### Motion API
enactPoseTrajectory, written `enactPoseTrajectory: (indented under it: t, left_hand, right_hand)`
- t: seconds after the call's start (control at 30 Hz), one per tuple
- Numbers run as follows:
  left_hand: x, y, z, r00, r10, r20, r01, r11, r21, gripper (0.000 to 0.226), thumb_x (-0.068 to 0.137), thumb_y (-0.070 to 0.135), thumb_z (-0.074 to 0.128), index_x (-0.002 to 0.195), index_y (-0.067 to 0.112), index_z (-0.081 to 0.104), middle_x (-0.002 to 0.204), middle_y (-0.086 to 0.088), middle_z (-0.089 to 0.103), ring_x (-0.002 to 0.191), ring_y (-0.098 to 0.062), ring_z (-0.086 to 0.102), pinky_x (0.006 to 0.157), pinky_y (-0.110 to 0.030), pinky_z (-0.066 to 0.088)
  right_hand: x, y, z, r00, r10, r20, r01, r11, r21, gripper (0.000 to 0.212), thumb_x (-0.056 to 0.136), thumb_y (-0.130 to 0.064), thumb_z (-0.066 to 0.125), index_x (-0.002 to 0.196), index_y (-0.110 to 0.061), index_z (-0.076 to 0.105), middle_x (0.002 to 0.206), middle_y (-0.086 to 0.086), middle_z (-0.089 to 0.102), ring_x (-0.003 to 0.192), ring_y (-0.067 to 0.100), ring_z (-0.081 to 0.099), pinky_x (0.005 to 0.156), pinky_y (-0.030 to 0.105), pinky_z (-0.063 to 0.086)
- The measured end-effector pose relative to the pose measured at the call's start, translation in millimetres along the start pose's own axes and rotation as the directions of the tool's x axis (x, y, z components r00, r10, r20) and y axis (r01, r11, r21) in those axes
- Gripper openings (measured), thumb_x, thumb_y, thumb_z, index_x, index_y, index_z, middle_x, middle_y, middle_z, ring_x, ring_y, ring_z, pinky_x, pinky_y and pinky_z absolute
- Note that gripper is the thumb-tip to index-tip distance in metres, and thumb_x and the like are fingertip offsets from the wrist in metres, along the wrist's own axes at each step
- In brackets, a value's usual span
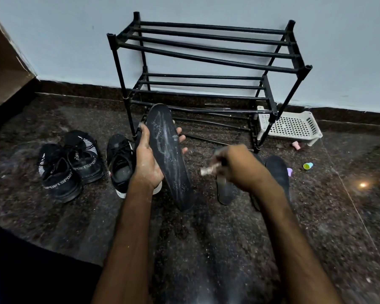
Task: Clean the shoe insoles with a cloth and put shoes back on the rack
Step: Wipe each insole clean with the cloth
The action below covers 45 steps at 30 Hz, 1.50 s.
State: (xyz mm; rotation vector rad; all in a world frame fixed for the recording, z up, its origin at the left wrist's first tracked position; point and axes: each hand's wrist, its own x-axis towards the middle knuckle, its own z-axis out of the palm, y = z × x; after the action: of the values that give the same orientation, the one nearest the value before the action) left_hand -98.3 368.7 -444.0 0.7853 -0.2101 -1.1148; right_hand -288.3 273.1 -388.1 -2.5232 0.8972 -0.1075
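Insole cleaning midway
Left hand (148,163) grips a white-streaked insole (167,154) above the floor; right hand (235,165) curls round a blurred pale cloth (207,171) beside it. More insoles (278,170) and shoes (75,165) lie below, none on the rack (206,51)

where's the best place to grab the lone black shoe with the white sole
Likely the heel rim of the shoe, coming from above on the near side: it stands upright on its sole, opening up, heel toward the camera, so fingers can hook inside with the thumb on the back. One side sits behind the left hand holding the insole.
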Motion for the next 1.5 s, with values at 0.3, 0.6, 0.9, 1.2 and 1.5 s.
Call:
enactPoseTrajectory:
  t: [0.3,0.6,0.9,1.2,1.5]
  left_hand:
    - [-6,-8,10,0.999,-0.031,0.04,0.035,0.996,-0.087,0.074,0.097,0.065,0.029,0.142,0.009,0.05,0.129,-0.014,0.059,0.119,-0.03,0.057,0.107,-0.052,0.042]
    - [-22,-44,44,0.965,-0.24,0.11,0.244,0.97,-0.023,0.054,0.097,0.047,0.044,0.119,0.003,0.066,0.115,-0.018,0.067,0.104,-0.03,0.066,0.094,-0.043,0.053]
    - [-14,-49,38,0.973,-0.213,0.087,0.212,0.977,0.013,0.069,0.097,0.06,0.035,0.128,0.004,0.062,0.128,-0.019,0.06,0.111,-0.033,0.06,0.1,-0.047,0.046]
    - [-17,-44,44,0.978,-0.194,0.079,0.193,0.981,0.019,0.065,0.098,0.058,0.036,0.122,0.005,0.064,0.107,-0.014,0.07,0.093,-0.027,0.067,0.083,-0.038,0.055]
    - [-9,-21,25,0.994,-0.112,0.017,0.113,0.991,-0.068,0.066,0.098,0.06,0.035,0.11,0.008,0.073,0.104,-0.012,0.07,0.091,-0.026,0.069,0.079,-0.04,0.058]
  right_hand:
    - [-12,-19,30,0.929,-0.107,0.354,0.091,0.994,0.062,0.022,0.077,0.003,0.075,0.092,-0.012,0.078,0.09,0.003,0.075,0.082,0.01,0.067,0.068,0.008,0.042]
    - [4,-29,-10,0.804,0.143,-0.578,0.059,0.947,0.317,0.022,0.087,-0.007,0.069,0.108,-0.013,0.07,0.107,-0.005,0.062,0.086,-0.003,0.053,0.077,-0.001,0.042]
    - [-7,-4,-9,0.997,-0.069,-0.025,0.073,0.959,0.275,0.017,0.084,-0.018,0.076,0.101,-0.017,0.076,0.099,-0.002,0.073,0.09,0.01,0.065,0.077,0.017,0.049]
    - [2,-21,7,0.987,-0.041,-0.155,0.073,0.977,0.202,0.014,0.089,-0.011,0.068,0.101,-0.017,0.071,0.101,-0.006,0.058,0.095,0.009,0.054,0.091,0.025,0.047]
    - [-3,-14,-7,0.946,-0.026,-0.324,0.117,0.957,0.264,0.012,0.087,-0.01,0.07,0.095,-0.02,0.072,0.098,-0.007,0.063,0.084,0.002,0.056,0.077,0.016,0.045]
